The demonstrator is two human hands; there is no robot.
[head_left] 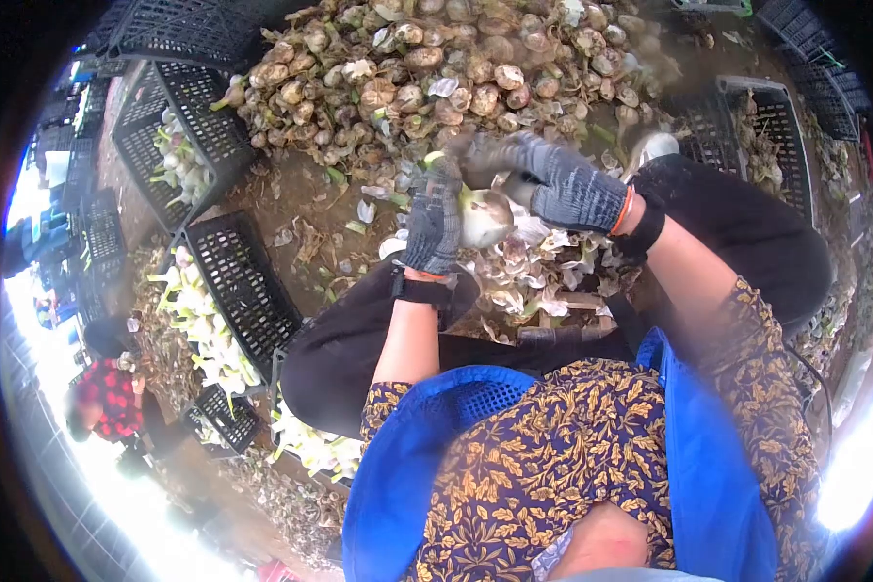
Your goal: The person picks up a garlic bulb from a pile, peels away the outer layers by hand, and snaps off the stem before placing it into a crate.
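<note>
My left hand, in a grey knitted glove, is closed around a white garlic bulb with a green stem end poking up above the fingers. Close beside it, my right hand, gloved alike, has its fingers curled in near the bulb's upper side. Motion smears those fingertips, and whatever they grip cannot be made out. Below the hands lies a heap of loose garlic skins between my legs. Just beyond them rises a large pile of unpeeled, soil-brown garlic bulbs.
Black plastic crates stand at my left, and cleaned white garlic with stems lies beside them. Another crate is at the right, near scattered husks. A person in a red checked top is at the far left.
</note>
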